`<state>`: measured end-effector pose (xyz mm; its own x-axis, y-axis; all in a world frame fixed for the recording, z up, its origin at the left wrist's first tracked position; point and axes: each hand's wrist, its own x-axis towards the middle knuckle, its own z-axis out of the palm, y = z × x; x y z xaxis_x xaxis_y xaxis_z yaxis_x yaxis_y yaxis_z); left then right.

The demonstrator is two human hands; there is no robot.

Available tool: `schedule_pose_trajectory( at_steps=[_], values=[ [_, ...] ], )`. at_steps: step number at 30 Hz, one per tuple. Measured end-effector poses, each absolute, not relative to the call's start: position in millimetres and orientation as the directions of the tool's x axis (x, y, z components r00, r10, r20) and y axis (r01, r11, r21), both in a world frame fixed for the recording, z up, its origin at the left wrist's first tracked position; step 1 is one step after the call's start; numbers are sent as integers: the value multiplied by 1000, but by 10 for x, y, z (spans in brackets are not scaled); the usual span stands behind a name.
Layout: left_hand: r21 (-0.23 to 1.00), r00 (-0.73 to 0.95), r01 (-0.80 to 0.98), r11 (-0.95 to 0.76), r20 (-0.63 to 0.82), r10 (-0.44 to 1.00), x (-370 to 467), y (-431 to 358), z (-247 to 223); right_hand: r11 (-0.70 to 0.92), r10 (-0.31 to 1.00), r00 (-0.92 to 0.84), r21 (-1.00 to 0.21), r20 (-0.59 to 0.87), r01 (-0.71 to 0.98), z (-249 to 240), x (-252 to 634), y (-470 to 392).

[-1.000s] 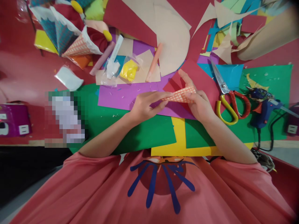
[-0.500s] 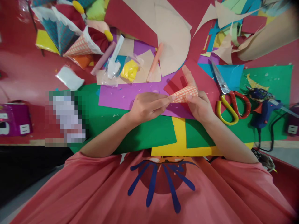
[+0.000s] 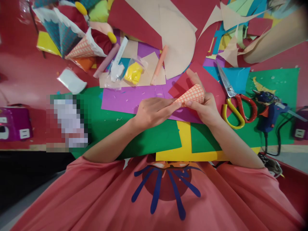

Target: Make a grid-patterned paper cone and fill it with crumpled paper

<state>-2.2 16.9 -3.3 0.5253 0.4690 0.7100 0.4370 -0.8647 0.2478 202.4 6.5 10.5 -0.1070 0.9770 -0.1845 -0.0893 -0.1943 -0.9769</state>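
Between my hands is a small paper cone point(image 3: 192, 94) with an orange grid pattern on a pale ground. Its pointed end lies to the left, pinched in the fingers of my left hand point(image 3: 152, 112). My right hand point(image 3: 209, 107) grips the wide end, thumb along the lower edge and index finger stretched out behind it. Under the cone lie a red paper piece point(image 3: 211, 80) and a purple sheet point(image 3: 120, 100). Scissors point(image 3: 232, 91) with one yellow and one red handle rest just right of my right hand.
A blue glue gun point(image 3: 270, 114) with a cord lies at the right on a green sheet point(image 3: 288, 83). Finished-looking decorated cones point(image 3: 81, 48) are heaped at upper left. Bagged yellow clay point(image 3: 134, 72), markers, a white packet point(image 3: 71, 80) and paper scraps point(image 3: 232, 53) surround the work area.
The cone has turned slightly in my fingers, and more of its gridded side shows. My right thumb has shifted left and down along its lower edge.
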Motion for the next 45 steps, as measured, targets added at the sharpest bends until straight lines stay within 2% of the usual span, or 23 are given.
schedule_pose_trajectory(
  at_steps=[3,11,20,24,29,38,45],
  values=[
    [292,484,446,-846,716,502,1,157,-21,-63,980,-188,-997,-70,41,139,2026,66],
    [510,431,449,-733,596,678,32,104,40,100,972,-222,-988,72,117,65,2021,89],
    [779,289,373,-504,418,861,-2,149,29,157,974,-189,-975,125,160,61,2048,113],
    [860,220,288,-421,369,903,-1,166,11,149,973,-193,-984,128,98,-35,2070,135],
    [908,182,227,-352,315,931,-7,188,17,101,981,-168,-995,101,-4,-106,2080,159],
    [959,152,183,-218,192,970,-3,204,8,47,981,-193,-996,31,76,-35,2087,131],
    [930,192,203,-307,270,944,-8,184,25,31,982,-189,-993,8,118,51,2039,111]
  ],
)
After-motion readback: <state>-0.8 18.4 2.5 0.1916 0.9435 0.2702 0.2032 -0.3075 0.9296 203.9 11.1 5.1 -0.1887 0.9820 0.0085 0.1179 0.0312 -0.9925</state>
